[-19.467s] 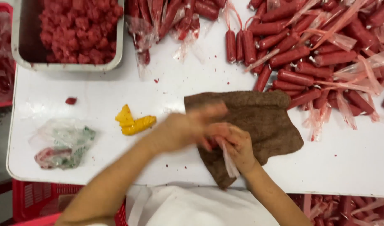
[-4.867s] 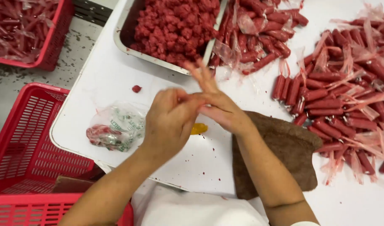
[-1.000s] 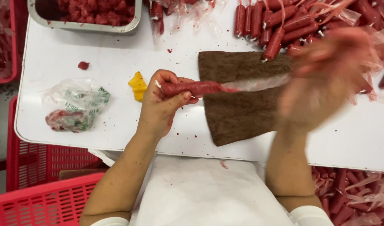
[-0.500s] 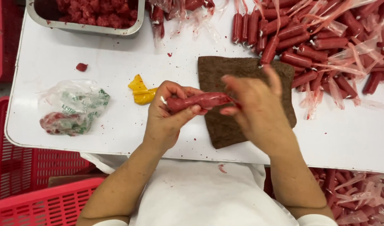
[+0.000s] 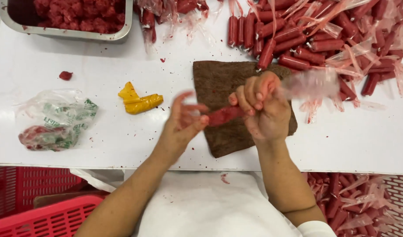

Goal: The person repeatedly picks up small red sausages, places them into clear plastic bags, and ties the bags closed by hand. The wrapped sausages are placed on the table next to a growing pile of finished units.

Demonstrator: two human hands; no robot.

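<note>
Red meat roll (image 5: 223,115) held above the brown cloth (image 5: 223,131), between both hands. Right hand (image 5: 263,109) clamped round one end, fingers curled tight, with clear film (image 5: 313,83) trailing off to the right in a blur. Left hand (image 5: 184,120) at the other end, fingers spread apart, only the tips touching the roll. Cloth flat on the white bench (image 5: 78,61), near its front edge.

Likely trouble: a slip. Loose left grip on a greasy, soft roll, so a drop onto the cloth, or off the front edge toward the red crate (image 5: 43,215) below. Too hard a squeeze on the right and a burst end or meat pushed out. Film twisting fast, so a tear or a slack, uneven wrap possible. Pile of finished rolls (image 5: 306,39) just beyond the cloth, close enough for the trailing film to snag one. Yellow scrap (image 5: 137,101) and crumpled bag (image 5: 56,118) well to the left, out of harm's way.
</note>
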